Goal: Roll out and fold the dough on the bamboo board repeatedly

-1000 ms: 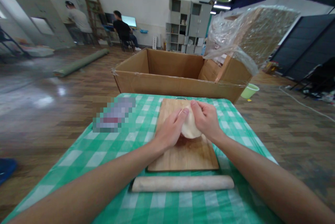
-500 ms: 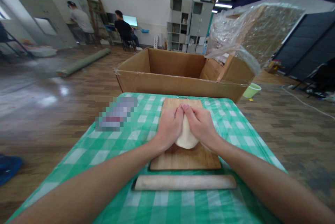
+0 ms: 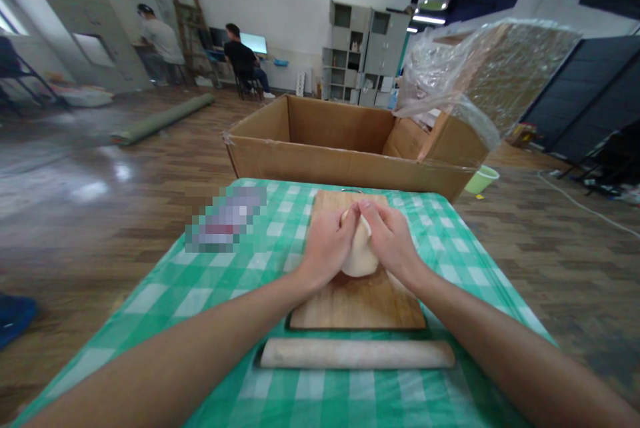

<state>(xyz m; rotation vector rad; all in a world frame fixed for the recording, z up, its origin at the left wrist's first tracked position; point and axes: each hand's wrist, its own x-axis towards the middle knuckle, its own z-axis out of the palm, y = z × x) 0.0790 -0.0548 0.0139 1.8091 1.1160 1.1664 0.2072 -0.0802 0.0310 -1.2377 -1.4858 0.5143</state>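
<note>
Dough (image 3: 361, 260): between both palms, bulging out on the near side of the grip, above the wooden cutting board (image 3: 357, 308); contact underneath cannot be told.
Left hand (image 3: 326, 243): curled firmly round the left flank.
Right hand (image 3: 396, 240): curled round the right flank, thumbs close together on top; far-side fingers hidden.
Softness: probably pliant, denting under thumb pressure rather than breaking.
Weight: likely modest, easy for two hands.
Surface: perhaps slightly tacky, unlikely to slip.
Best hold: cupped at both flanks, thumbs over the top.
Look: cream-white, smooth, rounded, matte.
Rolling pin (image 3: 357, 353): crosswise, nearer the wearer than the grip, untouched.
</note>
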